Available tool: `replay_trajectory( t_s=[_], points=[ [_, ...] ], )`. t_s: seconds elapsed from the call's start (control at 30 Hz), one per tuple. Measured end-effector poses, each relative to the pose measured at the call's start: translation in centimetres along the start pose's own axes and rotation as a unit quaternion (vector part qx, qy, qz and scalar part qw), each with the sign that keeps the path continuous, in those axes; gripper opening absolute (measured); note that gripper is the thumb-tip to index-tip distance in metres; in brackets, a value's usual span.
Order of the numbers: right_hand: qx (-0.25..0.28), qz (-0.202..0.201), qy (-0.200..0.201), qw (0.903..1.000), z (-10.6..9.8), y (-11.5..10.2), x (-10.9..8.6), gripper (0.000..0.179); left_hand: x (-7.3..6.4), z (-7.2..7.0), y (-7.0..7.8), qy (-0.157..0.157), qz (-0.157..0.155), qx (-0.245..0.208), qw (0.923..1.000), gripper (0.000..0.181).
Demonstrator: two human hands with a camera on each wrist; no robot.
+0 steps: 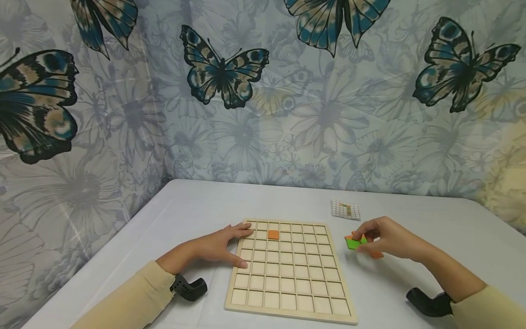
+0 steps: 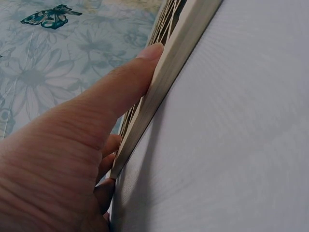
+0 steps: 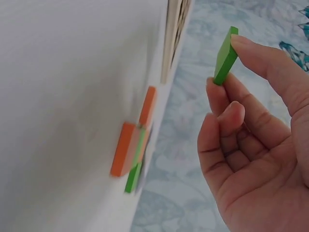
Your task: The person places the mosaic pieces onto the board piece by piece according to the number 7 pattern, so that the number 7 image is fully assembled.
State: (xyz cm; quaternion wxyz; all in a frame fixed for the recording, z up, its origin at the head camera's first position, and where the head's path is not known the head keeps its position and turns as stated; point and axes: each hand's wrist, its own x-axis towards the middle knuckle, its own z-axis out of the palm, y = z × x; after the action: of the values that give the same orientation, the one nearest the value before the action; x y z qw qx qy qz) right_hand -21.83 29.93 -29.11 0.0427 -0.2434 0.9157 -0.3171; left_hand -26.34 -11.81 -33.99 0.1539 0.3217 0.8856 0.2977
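A wooden grid board [image 1: 302, 287] lies on the table, with one orange square tile [image 1: 273, 235] in a cell of an upper row. My left hand [image 1: 215, 244] rests on the board's left edge, fingers and thumb spread apart. From the left wrist, its thumb [image 2: 128, 79] shows against the side of the frame. To the right of the board, my right hand [image 1: 390, 238] pinches a green square tile [image 3: 226, 57] between thumb and fingers. Below that tile, an orange tile [image 3: 123, 151], another orange tile [image 3: 147, 107] and some green [image 3: 133, 179] sit together on the table.
A small printed card [image 1: 345, 210] with a grid pattern lies behind the board, toward the right. White cloth [image 1: 185, 196] covers the table, and a butterfly-patterned backdrop [image 1: 246, 146] stands behind it. Black wrist mounts [image 1: 429, 304] are on both arms.
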Motion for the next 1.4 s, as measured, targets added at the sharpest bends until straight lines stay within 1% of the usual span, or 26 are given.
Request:
replay_trajectory(
  t_s=[0.17,0.33,0.5,0.8,0.93,1.03,1.1,1.27,1.33,1.4],
  points=[
    [0.012,0.005,-0.005,0.9999,0.5,-0.6,1.4,0.024,0.0,0.0,-0.1,0.001,0.002,-0.002,1.0000,0.085],
    [0.011,0.011,-0.004,0.9999,0.8,-1.0,2.6,0.026,0.1,0.0,-0.1,0.001,0.005,0.000,1.0000,0.086],
    [0.013,0.014,-0.002,0.9998,1.1,-1.2,3.8,0.025,0.1,0.0,-0.1,0.000,-0.003,0.003,1.0000,0.085],
    [0.031,-0.004,-0.006,0.9995,2.0,-2.1,5.7,0.028,0.1,0.0,-0.2,0.001,-0.001,-0.001,1.0000,0.085],
    [0.036,-0.013,-0.010,0.9992,2.6,-2.7,6.5,0.027,0.0,-0.1,-0.1,0.001,-0.003,-0.001,1.0000,0.085],
    [0.034,-0.023,-0.009,0.9991,3.1,-3.3,7.1,0.026,0.0,-0.1,-0.1,0.001,0.003,-0.002,1.0000,0.085],
    [0.042,-0.031,-0.011,0.9986,3.3,-3.7,7.6,0.025,0.0,-0.1,-0.1,0.001,0.006,-0.003,1.0000,0.085],
    [0.076,-0.026,-0.027,0.9964,3.8,-4.3,8.5,0.024,0.0,-0.1,-0.1,0.001,0.009,-0.006,0.9999,0.085],
    [0.081,-0.024,-0.032,0.9960,3.9,-4.6,8.7,0.024,0.1,-0.1,-0.1,-0.001,0.009,-0.006,0.9999,0.085],
    [0.082,-0.033,-0.033,0.9955,4.0,-4.8,9.0,0.023,0.1,-0.1,-0.1,-0.001,0.008,-0.005,1.0000,0.085]
  ],
)
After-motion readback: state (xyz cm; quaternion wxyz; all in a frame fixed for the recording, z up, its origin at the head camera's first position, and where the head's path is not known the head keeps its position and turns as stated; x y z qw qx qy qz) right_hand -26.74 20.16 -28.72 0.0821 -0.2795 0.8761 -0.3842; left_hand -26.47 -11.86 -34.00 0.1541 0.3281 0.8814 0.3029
